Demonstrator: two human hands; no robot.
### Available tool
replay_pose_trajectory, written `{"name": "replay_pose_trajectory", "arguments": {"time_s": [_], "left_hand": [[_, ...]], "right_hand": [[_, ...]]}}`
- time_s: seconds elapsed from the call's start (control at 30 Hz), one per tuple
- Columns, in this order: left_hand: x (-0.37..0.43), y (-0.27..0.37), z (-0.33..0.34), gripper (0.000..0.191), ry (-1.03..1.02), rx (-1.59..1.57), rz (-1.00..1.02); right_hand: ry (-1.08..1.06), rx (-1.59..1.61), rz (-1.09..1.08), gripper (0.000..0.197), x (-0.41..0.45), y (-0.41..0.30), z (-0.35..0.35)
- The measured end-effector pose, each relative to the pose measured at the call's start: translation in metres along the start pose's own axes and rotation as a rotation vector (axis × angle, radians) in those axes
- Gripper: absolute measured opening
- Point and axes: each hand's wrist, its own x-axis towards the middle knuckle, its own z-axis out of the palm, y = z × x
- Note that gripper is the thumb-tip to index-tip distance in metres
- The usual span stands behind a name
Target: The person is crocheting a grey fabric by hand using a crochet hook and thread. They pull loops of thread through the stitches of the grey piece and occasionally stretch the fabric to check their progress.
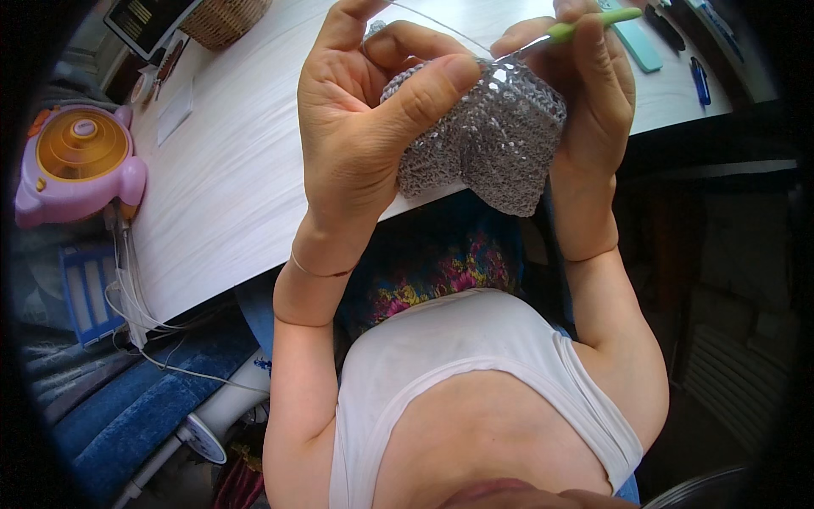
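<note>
My left hand [375, 95] pinches the top edge of a grey crocheted piece [509, 146] between thumb and fingers. The piece hangs in folds over the front edge of the white table [235, 159]. A strand of grey yarn [439, 25] runs taut from my raised left index finger down to the work. In my right hand [591, 83] is a crochet hook [591, 27] with a green handle, held between thumb and fingers. Its metal tip meets the upper edge of the piece near my left thumb. My right hand's lower fingers are partly hidden behind the fabric.
Right of my hands lie a teal case [639, 48], a dark pen-like object [664, 28] and a blue pen [699, 81]. A wicker basket [226, 22] and a dark screen [149, 25] stand at the far left. A pink toy-like device [82, 165] and white cables [130, 273] are at the left edge.
</note>
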Motion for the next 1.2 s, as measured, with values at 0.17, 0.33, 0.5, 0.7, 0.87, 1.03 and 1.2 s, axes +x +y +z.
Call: {"name": "replay_pose_trajectory", "arguments": {"time_s": [0.17,0.33,0.5,0.7,0.87,1.03,1.2], "left_hand": [[0.0,0.0,-0.001,0.062,0.007,0.01,0.0],[0.0,-0.002,-0.004,0.062,0.018,0.058,0.031],[0.0,0.0,-0.003,0.062,0.044,0.182,0.08],[0.0,0.0,-0.004,0.061,0.041,0.22,0.116],[-0.001,0.001,0.001,0.062,0.085,0.305,0.116],[0.002,-0.008,-0.013,0.055,0.007,0.692,0.407],[0.001,0.001,-0.011,0.059,-0.063,0.364,0.214]], "right_hand": [[-0.042,-0.156,-0.038,0.02,-0.002,-0.01,0.0],[-0.013,-0.488,-0.188,0.022,-0.006,-0.01,0.004],[0.029,-0.421,-0.219,0.022,-0.007,-0.009,0.007],[-0.153,-0.792,-0.39,0.024,-0.003,-0.01,-0.007],[-0.114,-0.86,-0.485,0.021,-0.008,-0.006,-0.004],[-0.244,-0.799,-0.613,0.019,-0.005,-0.004,-0.001],[-0.387,-0.652,-0.701,0.027,0.002,0.003,-0.007]]}}
